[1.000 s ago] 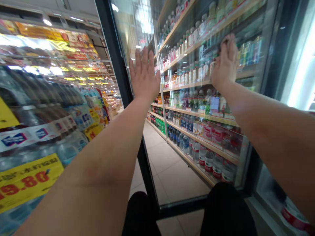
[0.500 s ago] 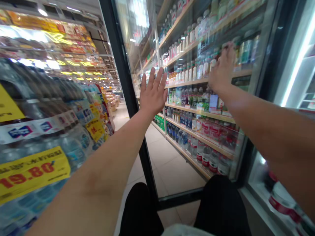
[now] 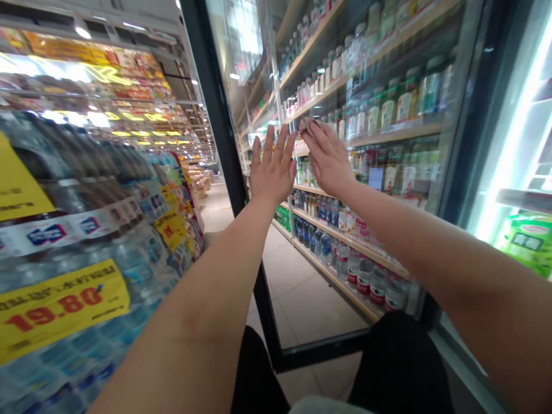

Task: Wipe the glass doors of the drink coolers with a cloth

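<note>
Left hand and right hand lie flat on the open glass door, side by side near its black frame. The fingers are spread and seem to grip nothing. This looks like the pushing step; moving the door calls for even pressure from both palms.

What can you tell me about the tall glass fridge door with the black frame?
The tall glass fridge door with the black frame stands swung open, its pane clear and glossy, showing shelves of bottles. Its lower edge hangs above the tiled floor. The left hand and the right hand lie open and flat against the pane.
</note>
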Demonstrator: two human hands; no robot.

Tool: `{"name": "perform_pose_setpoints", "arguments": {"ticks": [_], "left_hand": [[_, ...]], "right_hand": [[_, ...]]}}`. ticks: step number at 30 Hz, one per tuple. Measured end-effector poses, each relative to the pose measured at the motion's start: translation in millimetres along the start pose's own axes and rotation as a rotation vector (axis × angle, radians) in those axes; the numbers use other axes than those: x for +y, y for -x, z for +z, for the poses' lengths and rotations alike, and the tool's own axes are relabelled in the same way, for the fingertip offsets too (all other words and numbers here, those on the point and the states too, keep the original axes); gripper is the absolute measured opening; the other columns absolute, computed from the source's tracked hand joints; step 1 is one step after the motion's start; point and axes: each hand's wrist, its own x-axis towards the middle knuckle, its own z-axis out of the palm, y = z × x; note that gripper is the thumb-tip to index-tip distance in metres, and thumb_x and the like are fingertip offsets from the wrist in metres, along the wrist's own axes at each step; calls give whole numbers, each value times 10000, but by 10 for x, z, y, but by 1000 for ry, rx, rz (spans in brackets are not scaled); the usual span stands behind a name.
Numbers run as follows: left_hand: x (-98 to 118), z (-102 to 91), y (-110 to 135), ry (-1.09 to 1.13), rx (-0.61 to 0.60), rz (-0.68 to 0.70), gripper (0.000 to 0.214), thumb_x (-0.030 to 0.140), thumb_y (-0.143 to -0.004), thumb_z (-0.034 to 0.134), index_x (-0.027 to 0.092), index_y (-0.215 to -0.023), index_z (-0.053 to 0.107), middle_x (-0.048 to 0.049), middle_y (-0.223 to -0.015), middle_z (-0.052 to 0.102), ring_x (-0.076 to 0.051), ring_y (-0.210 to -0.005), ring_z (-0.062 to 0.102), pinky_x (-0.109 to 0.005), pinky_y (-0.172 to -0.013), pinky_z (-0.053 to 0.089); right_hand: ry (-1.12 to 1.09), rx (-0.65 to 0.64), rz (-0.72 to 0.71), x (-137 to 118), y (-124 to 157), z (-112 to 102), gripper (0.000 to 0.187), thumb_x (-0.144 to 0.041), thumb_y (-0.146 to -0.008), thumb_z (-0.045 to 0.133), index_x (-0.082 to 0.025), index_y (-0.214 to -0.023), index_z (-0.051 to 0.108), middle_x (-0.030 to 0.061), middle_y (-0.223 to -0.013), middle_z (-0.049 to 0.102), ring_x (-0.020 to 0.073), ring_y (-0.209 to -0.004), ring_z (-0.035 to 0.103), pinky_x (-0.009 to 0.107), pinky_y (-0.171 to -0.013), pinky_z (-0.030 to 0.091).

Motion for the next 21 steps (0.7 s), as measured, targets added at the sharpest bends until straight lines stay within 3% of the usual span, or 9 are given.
{"name": "perform_pose_setpoints", "arguments": {"ticks": [4,7,8,10,11,14,16,18,21], "left_hand": [[6,26,-13,2,-17,-35,728,440,-911,302,353,-1625,191,251,-1666,59,-13,-1516,-266,-425,-1333,-142],[19,12,-3,-16,-39,-30,757,497,-894,328,326,-1619,195,231,-1671,74,16,-1483,-317,-454,-1343,-121],[23,3,4,-15,-41,-31,755,516,-921,303,295,-1636,201,204,-1681,62,-18,-1502,-298,-442,-1336,-140],[31,-15,18,-3,-42,-28,733,528,-983,247,260,-1664,199,151,-1698,23,-89,-1544,-221,-402,-1310,-183],[35,-24,25,11,-37,-26,726,531,-990,253,268,-1666,203,146,-1698,25,-109,-1560,-183,-405,-1309,-182],[49,-45,43,59,-32,-25,705,506,-991,303,322,-1664,203,161,-1693,72,-140,-1576,-123,-450,-1326,-136],[58,-55,51,71,-33,-26,704,479,-988,321,323,-1665,206,156,-1694,91,-159,-1578,-112,-471,-1331,-115],[63,-61,57,68,-32,-22,711,454,-985,333,298,-1668,212,138,-1698,86,-176,-1580,-107,-477,-1330,-114],[63,-63,64,76,-29,-18,707,445,-987,329,288,-1666,214,131,-1699,84,-169,-1580,-114,-477,-1326,-122]], "right_hand": [[8,47,72,324,240,-48,586,-366,-1048,223,-264,-1615,330,32,-1702,285,246,-1603,167,560,-1292,224],[-18,130,191,657,499,-18,640,-448,-1041,205,-215,-1626,319,58,-1721,228,270,-1606,140,593,-1281,188],[-40,171,228,782,593,-9,664,-491,-1026,226,-238,-1635,300,32,-1728,204,282,-1606,130,604,-1278,161],[-80,255,351,1046,768,-12,649,-533,-1011,233,-383,-1643,249,-90,-1729,149,268,-1612,88,560,-1284,96],[-72,273,421,1184,837,-29,655,-530,-1010,243,-382,-1649,233,-103,-1729,123,267,-1614,81,543,-1286,83],[-14,180,779,1576,908,-123,710,-461,-1003,349,-237,-1667,234,-10,-1743,65,199,-1621,37,473,-1306,104],[-11,159,951,1746,827,-178,756,-419,-992,435,-114,-1657,245,108,-1739,53,192,-1621,-8,466,-1307,115],[-7,154,1038,1758,683,-192,755,-344,-995,427,-20,-1644,218,174,-1731,35,221,-1622,-19,463,-1316,63],[7,152,1012,1434,471,-137,713,-210,-976,363,-25,-1646,207,136,-1740,19,235,-1620,-22,470,-1314,-19]]}}
